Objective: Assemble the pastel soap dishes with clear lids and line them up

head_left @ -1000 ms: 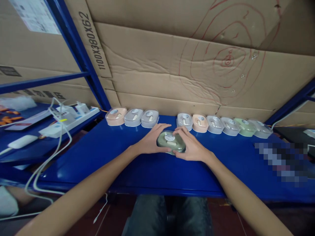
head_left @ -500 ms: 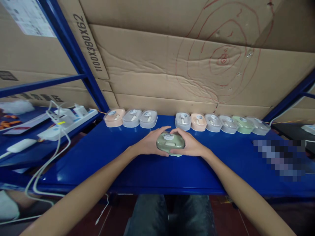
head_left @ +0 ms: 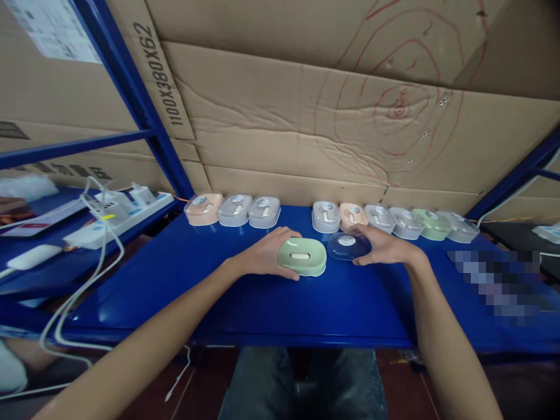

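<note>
A green oval soap box (head_left: 302, 256) sits uncovered on the blue table (head_left: 245, 297), a pale insert showing on top. My left hand (head_left: 266, 254) grips its left side. My right hand (head_left: 385, 245) holds the box's clear lid (head_left: 347, 245) just right of the box, low over the table. Behind both hands runs a row of closed boxes against the cardboard: three at the left (head_left: 234, 209) and several at the right (head_left: 394, 220), in peach, grey and green.
A cardboard wall (head_left: 332, 128) backs the table. A white power strip (head_left: 118, 216) with plugs and trailing cables lies on the left shelf beside a blue rack post (head_left: 144, 111). My knees show below the table's front edge.
The clear lid has come off the green box. My right hand carried it to the right while my left hand stayed on the box.
</note>
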A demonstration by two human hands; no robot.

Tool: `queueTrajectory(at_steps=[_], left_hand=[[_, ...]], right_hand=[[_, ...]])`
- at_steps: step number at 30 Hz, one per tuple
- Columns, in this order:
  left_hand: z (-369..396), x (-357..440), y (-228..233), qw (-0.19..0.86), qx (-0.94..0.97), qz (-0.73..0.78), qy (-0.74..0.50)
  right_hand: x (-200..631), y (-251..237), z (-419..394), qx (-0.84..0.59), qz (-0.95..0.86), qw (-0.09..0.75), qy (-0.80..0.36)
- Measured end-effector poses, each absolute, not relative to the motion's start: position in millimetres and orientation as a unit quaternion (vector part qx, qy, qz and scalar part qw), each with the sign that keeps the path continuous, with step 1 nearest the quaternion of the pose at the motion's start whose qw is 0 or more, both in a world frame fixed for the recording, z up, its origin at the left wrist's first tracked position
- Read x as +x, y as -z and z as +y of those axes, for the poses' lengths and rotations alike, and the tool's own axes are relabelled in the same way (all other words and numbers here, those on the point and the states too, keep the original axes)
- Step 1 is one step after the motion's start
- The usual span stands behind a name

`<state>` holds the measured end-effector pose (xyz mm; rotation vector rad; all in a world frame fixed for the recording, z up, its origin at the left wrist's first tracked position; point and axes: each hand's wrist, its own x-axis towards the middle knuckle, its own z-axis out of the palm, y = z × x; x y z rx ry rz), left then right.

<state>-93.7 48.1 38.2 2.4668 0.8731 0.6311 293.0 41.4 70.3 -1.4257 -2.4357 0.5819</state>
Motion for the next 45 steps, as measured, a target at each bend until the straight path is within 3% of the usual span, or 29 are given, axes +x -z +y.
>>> queueTrajectory(at_steps=[5, 11, 19, 26, 37, 45], left_hand=[[49, -97, -40, 0.211, 0.908, 0.306, -0.191], [48, -96, -40, 0.198, 0.915, 0.297, -0.188], [46, -86, -33, 0.188, 0.908, 0.325, -0.187], [45, -86, -34, 0.206, 0.899, 0.340, -0.184], [42, -87, -36, 0.249, 0.869, 0.379, -0.196], [45, -89, -33, 0.310, 0.837, 0.390, -0.226]], right_hand=[[289, -57, 47, -0.521, -0.843, 0.068, -0.114], [288, -58, 45, -0.521, -0.845, 0.074, -0.089], [221, -66, 20, -0.395, -0.885, 0.208, -0.136], [186, -44, 21, -0.310, -0.908, 0.210, -0.186], [188, -39, 26, -0.298, -0.879, 0.285, -0.242], [190, -45, 24, -0.326, -0.857, 0.336, -0.216]])
